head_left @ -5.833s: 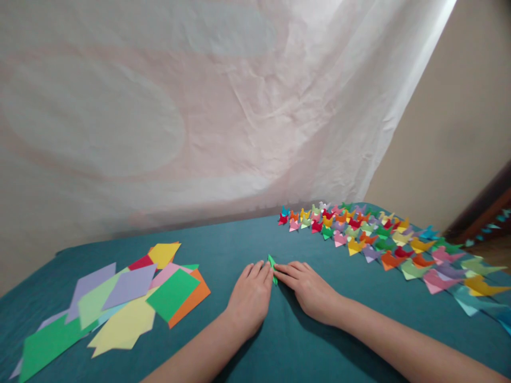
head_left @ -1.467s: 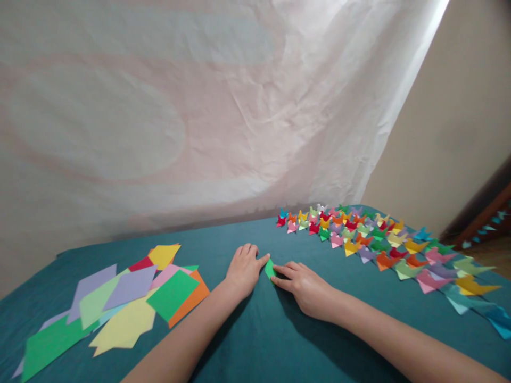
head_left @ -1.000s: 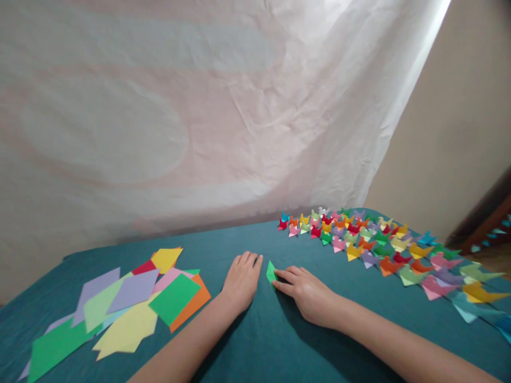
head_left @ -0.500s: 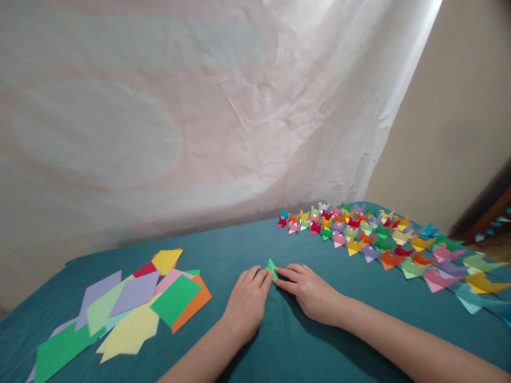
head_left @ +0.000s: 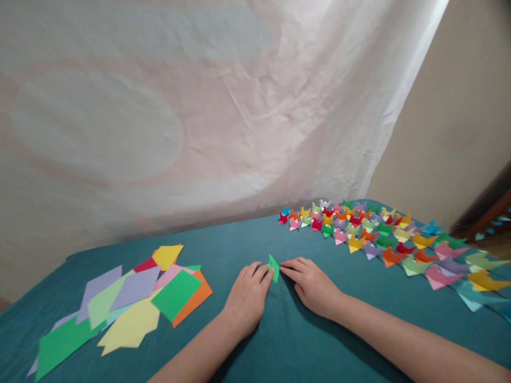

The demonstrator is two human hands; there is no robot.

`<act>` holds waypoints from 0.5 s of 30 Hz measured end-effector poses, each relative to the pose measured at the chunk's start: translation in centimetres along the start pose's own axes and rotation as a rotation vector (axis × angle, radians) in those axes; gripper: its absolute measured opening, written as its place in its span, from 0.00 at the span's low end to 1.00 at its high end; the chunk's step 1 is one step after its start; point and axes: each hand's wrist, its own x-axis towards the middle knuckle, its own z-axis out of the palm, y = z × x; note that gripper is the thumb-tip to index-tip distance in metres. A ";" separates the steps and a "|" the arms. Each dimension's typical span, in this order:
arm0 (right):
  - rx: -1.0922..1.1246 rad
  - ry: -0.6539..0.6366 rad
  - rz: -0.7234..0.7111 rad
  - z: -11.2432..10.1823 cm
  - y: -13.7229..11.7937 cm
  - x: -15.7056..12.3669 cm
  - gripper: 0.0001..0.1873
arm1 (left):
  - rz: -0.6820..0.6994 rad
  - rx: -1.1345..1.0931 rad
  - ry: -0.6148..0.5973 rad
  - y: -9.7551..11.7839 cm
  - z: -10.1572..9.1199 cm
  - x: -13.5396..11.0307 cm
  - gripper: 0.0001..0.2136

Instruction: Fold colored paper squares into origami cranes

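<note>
Folded green paper [head_left: 275,270] lies on the teal cloth [head_left: 287,351] ahead — our left hand [head_left: 247,294], loosely curled, holds its left edge, seemingly to steady it — while our right hand [head_left: 313,285], fingers slightly parted, holds nothing just beside it.

Your left hand [head_left: 248,299] partly hides the small, folded green paper diamond [head_left: 275,267], its layers too small to tell apart. Your view's right edge cuts off a deep-blue folded paper shape [head_left: 507,315].
</note>
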 end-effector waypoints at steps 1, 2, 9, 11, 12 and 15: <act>-0.006 -0.004 -0.004 0.0 0.0 0.0 0.25 | 0.002 -0.002 0.004 0.0 0.0 0.0 0.20; -0.012 -0.006 -0.008 -0.1 -0.1 0.0 0.24 | 0.005 -0.004 0.010 -0.1 0.1 0.0 0.20; -0.053 -0.033 -0.020 -0.6 -0.4 0.2 0.24 | 0.013 -0.013 0.042 -0.1 0.2 -0.1 0.20; -0.078 -0.056 -0.054 -0.8 -0.2 0.3 0.24 | 0.011 -0.010 0.042 -0.2 0.3 -0.1 0.20; -0.090 -0.068 -0.079 -0.9 0.0 0.4 0.24 | 0.012 -0.009 0.045 -0.2 0.4 -0.1 0.20; -0.113 -0.089 -0.159 -1.0 0.6 0.6 0.22 | 0.017 0.000 0.052 -0.2 0.4 0.0 0.20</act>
